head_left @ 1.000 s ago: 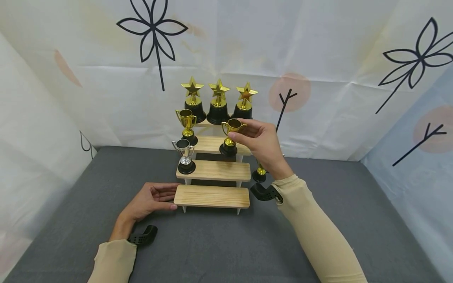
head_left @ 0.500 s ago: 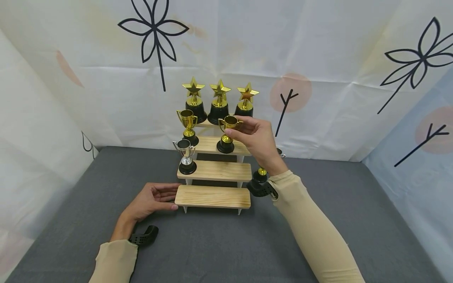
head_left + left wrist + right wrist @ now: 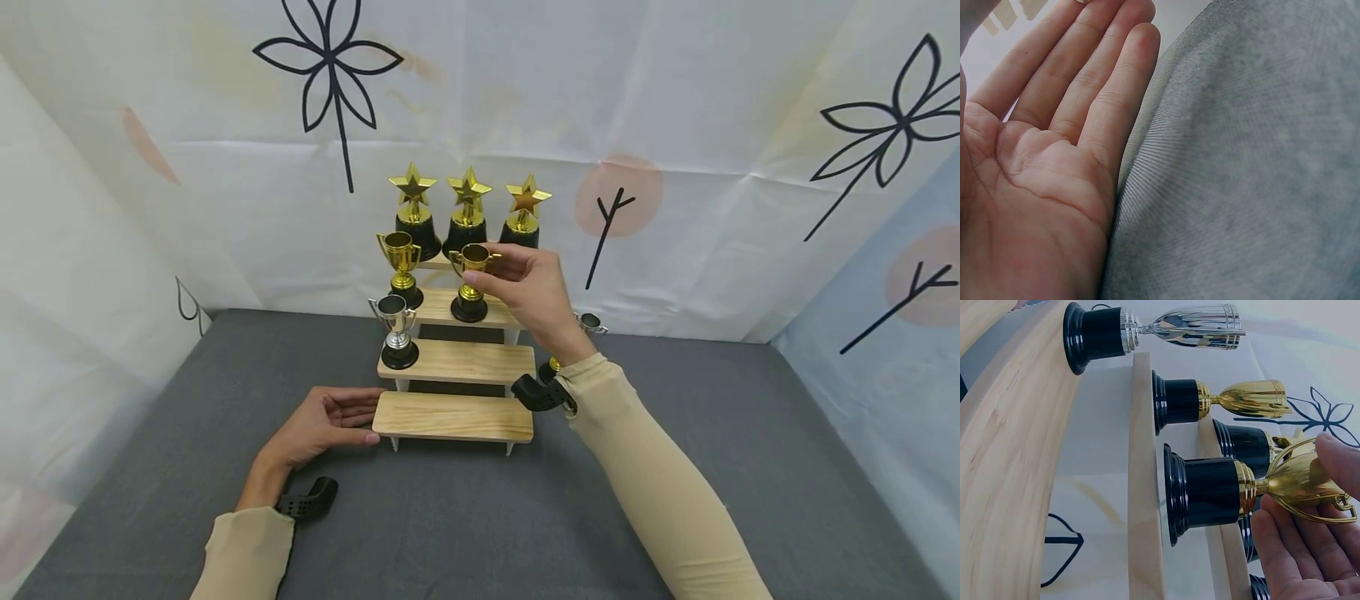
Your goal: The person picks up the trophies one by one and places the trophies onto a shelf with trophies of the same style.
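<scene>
1. Now R hand [image 3: 534, 293] pinches gold cup trophy [image 3: 470, 283] by bowl, on stand's 2nd-from-top step [image 3: 437, 307].
2. Likely light plastic, top-heavy, slick; grip bowl/stem.
3. L hand [image 3: 318, 427] lies relaxed, fingers straight, touching bottom step [image 3: 452, 417].

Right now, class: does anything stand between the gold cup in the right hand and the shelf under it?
Nothing visible does. The right hand pinches the gold cup, whose black base appears to be on the second-highest shelf already.

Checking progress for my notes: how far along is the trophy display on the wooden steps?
Done: three star trophies on top, gold cup and silver cup below. In hand: the right hand pinches a second gold cup on the third step. Left: another cup beside the stand; bottom step bare.
</scene>
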Motion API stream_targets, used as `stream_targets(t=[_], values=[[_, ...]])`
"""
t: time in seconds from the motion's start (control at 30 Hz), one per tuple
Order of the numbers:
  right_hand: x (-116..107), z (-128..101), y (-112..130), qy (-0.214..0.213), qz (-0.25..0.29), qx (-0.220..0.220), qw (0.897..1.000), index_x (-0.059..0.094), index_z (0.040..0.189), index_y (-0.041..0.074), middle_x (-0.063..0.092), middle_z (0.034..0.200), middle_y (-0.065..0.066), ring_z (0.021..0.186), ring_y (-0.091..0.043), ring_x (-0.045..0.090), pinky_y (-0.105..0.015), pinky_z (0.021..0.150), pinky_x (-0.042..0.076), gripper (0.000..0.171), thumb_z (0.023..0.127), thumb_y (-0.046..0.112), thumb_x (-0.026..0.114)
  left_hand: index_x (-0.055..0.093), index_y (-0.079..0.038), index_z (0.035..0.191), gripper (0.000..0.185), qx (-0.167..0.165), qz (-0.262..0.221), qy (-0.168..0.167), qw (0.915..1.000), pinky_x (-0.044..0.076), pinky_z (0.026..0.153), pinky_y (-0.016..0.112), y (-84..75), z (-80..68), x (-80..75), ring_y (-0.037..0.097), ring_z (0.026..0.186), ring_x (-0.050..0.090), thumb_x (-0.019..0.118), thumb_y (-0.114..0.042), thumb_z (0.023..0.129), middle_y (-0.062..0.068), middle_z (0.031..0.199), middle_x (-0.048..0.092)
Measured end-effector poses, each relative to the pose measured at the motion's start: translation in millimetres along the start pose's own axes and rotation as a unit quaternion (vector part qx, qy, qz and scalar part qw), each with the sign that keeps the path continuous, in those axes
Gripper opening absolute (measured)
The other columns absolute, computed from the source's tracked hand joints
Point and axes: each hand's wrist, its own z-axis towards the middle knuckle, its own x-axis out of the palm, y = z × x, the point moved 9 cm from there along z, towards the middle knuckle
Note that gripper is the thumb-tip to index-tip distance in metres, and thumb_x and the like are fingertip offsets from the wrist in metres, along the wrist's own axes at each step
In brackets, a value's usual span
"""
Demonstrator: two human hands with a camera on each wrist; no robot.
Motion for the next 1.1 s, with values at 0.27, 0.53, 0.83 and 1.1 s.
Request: stream_targets(t=[0.27, 0.53, 0.83, 1.1], values=[[5.4, 3.5, -4.0, 0.004, 0.001, -0.001, 1.0, 0.068, 0.127, -0.004, 0.072, 0.115, -0.019, 0.106, -0.027, 0.071, -0.035, 0.093, 0.059, 0.04, 0.089, 0.001, 0.078, 0.045, 0.022, 0.138, 0.074, -0.009, 0.0, -0.005, 0.9999, 0.056, 0.097, 0.031, -1.3, 0.0, 1.0, 0.016, 0.115, 0.066, 0.084, 0.008, 0.077, 0.04, 0.137, 0.051], [8.9, 6.0, -6.0, 0.0, 0.001, -0.001, 1.0, 0.067, 0.128, -0.005, 0.071, 0.117, -0.021, 0.107, -0.028, 0.07, -0.035, 0.093, 0.059, 0.04, 0.089, 0.001, 0.078, 0.045, 0.023, 0.138, 0.074, -0.007, -0.004, -0.003, 1.0, 0.056, 0.097, 0.032, -1.7, -0.2, 1.5, 0.016, 0.116, 0.066, 0.083, 0.009, 0.077, 0.04, 0.137, 0.05], [9.5, 10.1, -9.0, -0.006, -0.022, -0.004, 1.0, 0.067, 0.129, -0.003, 0.071, 0.118, -0.018, 0.107, -0.026, 0.07, -0.035, 0.092, 0.06, 0.041, 0.09, 0.004, 0.078, 0.044, 0.023, 0.139, 0.074, -0.004, -0.004, 0.0, 1.0, 0.056, 0.097, 0.032, -0.9, -0.2, 1.4, 0.016, 0.116, 0.066, 0.083, 0.009, 0.077, 0.04, 0.137, 0.05], [9.4, 11.8, -10.3, -0.017, -0.028, -0.011, 0.999, 0.065, 0.131, -0.004, 0.071, 0.117, -0.02, 0.108, -0.028, 0.07, -0.035, 0.093, 0.059, 0.045, 0.089, 0.005, 0.079, 0.044, 0.023, 0.139, 0.074, -0.003, -0.003, 0.0, 1.0, 0.055, 0.097, 0.032, -0.6, -0.1, 1.2, 0.016, 0.116, 0.066, 0.083, 0.009, 0.077, 0.04, 0.137, 0.05]])
